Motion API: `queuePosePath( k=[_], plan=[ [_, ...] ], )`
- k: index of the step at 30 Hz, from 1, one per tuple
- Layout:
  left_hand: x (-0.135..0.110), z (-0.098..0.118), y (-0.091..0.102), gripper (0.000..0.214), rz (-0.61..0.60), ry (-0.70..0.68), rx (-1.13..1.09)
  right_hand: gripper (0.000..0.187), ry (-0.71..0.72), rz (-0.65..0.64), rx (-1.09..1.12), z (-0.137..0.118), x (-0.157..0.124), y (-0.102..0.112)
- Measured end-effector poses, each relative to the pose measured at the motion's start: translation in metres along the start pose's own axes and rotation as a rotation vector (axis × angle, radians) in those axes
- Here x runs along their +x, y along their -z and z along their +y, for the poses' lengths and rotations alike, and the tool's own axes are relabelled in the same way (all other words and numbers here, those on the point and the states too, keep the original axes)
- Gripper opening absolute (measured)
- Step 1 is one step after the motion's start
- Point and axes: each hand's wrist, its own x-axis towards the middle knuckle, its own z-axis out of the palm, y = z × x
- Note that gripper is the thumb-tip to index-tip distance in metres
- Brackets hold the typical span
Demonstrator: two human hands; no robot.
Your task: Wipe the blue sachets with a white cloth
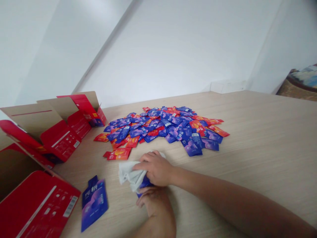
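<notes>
My right hand [158,168] grips a crumpled white cloth [131,172] and presses it over a purple-blue pouch [146,182]. Below it, my left hand [151,198] has its fingers curled around the lower edge of that same pouch. Most of the pouch is covered by the cloth and the fingers. To the left, another purple pouch [94,203] with a narrow spout end and white lettering lies flat on the table. A red and orange pouch [119,154] lies just beyond the cloth.
A wide pile of purple and red pouches [158,124] spreads over the middle of the wooden table [247,142]. Several open red cardboard boxes [61,140] stand along the left side. A white wall rises behind, with a low white block [228,86] at its foot.
</notes>
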Motion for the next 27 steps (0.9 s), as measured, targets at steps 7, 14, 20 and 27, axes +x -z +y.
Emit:
queuePosePath(
  k=[7, 14, 20, 27],
  plan=[
    [-0.001, -0.001, 0.001, 0.048, 0.003, -0.017, 0.039, 0.039, -0.075, -0.178, -0.113, 0.025, 0.004, -0.015],
    [-0.001, -0.001, 0.002, 0.051, 0.014, -0.031, 0.065, 0.040, -0.184, 0.054, -0.082, 0.029, -0.002, 0.002],
    [0.000, -0.001, -0.001, 0.043, -0.008, 0.033, -0.021, 0.036, 0.075, -0.121, -0.035, 0.011, 0.000, -0.013],
    [-0.004, -0.003, 0.005, 0.052, -0.003, -0.041, 0.050, 0.036, -0.202, -0.093, -0.126, 0.041, -0.002, -0.012]
  ],
)
